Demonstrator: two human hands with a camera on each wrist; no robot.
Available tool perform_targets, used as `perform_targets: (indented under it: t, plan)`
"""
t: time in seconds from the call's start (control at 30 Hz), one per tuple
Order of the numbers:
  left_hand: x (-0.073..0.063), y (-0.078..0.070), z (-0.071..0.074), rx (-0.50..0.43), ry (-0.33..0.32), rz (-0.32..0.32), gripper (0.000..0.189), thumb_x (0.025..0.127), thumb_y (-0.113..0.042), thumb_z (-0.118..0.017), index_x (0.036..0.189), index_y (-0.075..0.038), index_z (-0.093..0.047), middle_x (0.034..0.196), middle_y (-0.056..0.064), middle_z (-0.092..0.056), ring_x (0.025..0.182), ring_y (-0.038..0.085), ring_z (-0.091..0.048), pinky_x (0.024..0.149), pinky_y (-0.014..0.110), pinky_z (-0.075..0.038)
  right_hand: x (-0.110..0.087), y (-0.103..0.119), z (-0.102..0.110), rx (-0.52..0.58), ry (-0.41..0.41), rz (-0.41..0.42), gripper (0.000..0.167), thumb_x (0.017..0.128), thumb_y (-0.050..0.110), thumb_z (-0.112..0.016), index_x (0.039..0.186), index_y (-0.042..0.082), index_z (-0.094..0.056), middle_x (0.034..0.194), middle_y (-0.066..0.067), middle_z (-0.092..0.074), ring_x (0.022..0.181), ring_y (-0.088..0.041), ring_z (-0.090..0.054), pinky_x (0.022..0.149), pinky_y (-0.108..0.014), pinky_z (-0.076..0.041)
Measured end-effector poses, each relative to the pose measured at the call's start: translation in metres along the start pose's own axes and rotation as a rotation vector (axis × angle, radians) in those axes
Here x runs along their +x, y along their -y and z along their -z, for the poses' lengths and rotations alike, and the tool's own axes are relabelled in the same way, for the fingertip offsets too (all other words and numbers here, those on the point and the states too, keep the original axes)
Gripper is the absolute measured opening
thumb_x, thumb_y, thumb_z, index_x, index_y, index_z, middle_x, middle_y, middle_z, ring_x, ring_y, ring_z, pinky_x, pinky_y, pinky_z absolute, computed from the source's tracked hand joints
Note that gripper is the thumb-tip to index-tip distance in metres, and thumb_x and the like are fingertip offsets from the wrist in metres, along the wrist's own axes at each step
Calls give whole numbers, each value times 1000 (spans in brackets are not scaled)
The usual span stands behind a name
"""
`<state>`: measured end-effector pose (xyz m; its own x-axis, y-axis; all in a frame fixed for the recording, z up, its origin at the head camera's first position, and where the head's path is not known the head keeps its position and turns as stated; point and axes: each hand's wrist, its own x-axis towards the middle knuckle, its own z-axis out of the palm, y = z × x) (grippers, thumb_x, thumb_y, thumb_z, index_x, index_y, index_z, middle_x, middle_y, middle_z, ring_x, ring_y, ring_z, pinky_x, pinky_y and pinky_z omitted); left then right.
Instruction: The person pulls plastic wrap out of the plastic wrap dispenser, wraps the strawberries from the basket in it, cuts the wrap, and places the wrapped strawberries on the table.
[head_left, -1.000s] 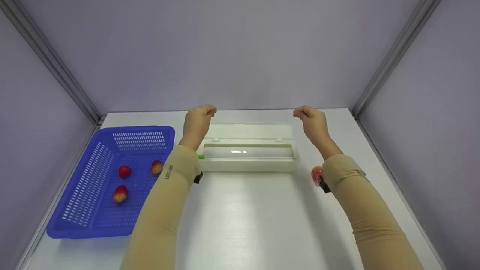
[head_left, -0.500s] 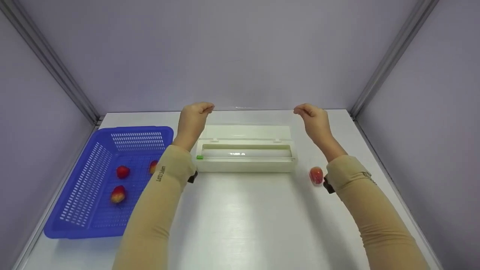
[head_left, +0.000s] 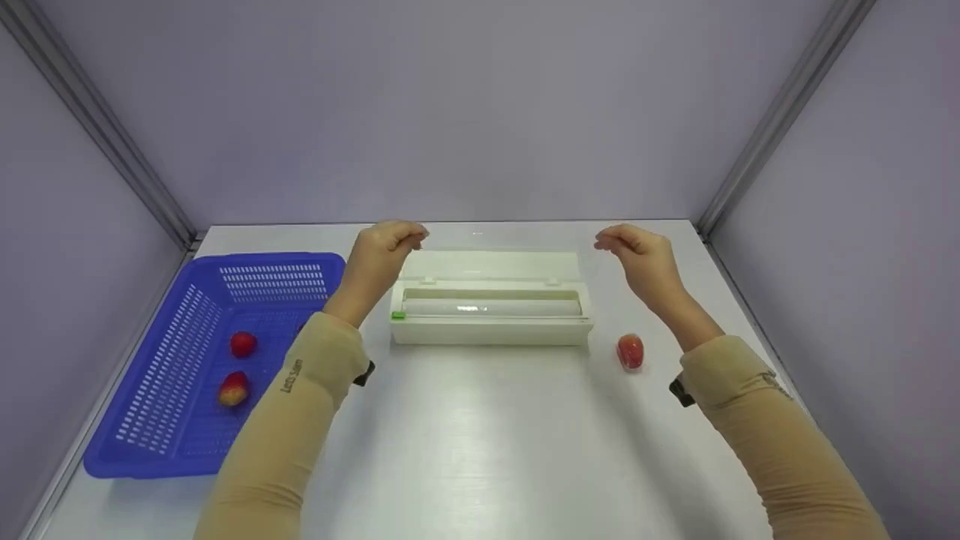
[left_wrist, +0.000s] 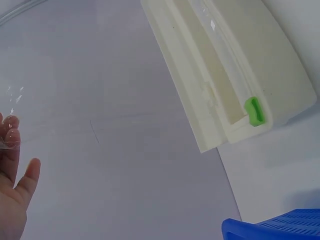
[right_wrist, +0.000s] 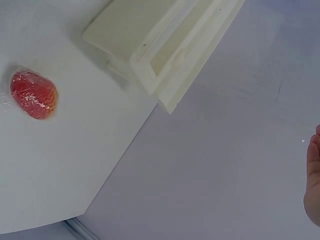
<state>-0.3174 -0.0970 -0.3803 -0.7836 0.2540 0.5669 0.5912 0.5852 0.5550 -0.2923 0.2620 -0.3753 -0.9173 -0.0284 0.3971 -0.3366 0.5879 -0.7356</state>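
Observation:
A clear sheet of cling film [left_wrist: 55,131], seen by its faint edge and glints in the left wrist view, stretches between my hands. My left hand [head_left: 381,251] pinches one side of it above the back left of the cling film dispenser [head_left: 491,332]. The other side is pinched by my right hand [head_left: 639,259], beyond the dispenser's back right; only part of this hand shows in the right wrist view. The white dispenser lies with its lid [head_left: 491,264] tipped back, a film roll [head_left: 517,307] inside and a green slide cutter [left_wrist: 254,111] at its left end.
A red fruit wrapped in film [head_left: 631,352] lies right of the dispenser. On the left stands a blue basket [head_left: 210,454] with a red fruit [head_left: 243,344] and a red-yellow fruit [head_left: 233,389]; another is mostly hidden behind my left sleeve. Walls [head_left: 480,112] enclose the back and sides.
Both hands rise slightly, then come down nearer the dispenser, ending a little farther apart with the film between them. My forearms have shifted outward, uncovering the wrapped fruit and hiding one basket fruit.

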Motion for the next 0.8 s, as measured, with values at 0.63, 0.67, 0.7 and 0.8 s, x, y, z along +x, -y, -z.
perform_targets:
  t: [0.63, 0.67, 0.7, 0.8]
  plan:
    - [-97, 2, -6, -259, 522, 267, 14, 94, -8, -49, 91, -5, -62, 80, 9, -61, 74, 13, -54, 68, 26, -49, -85, -15, 12, 6, 609, -106, 16, 92, 16, -55, 96, 5, -67, 93, -11, -69, 77, -5, -60, 72, -27, -54]
    - [-102, 3, -8, -265, 549, 268, 14, 94, -8, -49, 91, -4, -62, 81, 11, -62, 74, 13, -54, 69, 27, -50, -88, -17, 10, 17, 655, -111, 17, 92, 17, -55, 96, 6, -67, 94, -11, -68, 78, -6, -59, 72, -28, -54]
    - [-106, 5, -9, -267, 573, 271, 14, 94, -8, -49, 91, -5, -62, 81, 10, -62, 74, 12, -55, 70, 27, -50, -90, -20, 9, 24, 696, -112, 16, 92, 17, -55, 96, 7, -67, 93, -11, -68, 78, -6, -59, 71, -27, -53]
    - [-118, 9, -16, -244, 621, 247, 13, 94, -7, -50, 89, -6, -62, 79, 9, -62, 73, 11, -54, 68, 25, -49, -100, -31, -1, 21, 770, -99, 14, 92, 15, -55, 93, 7, -67, 92, -9, -69, 87, -9, -60, 80, -29, -50]
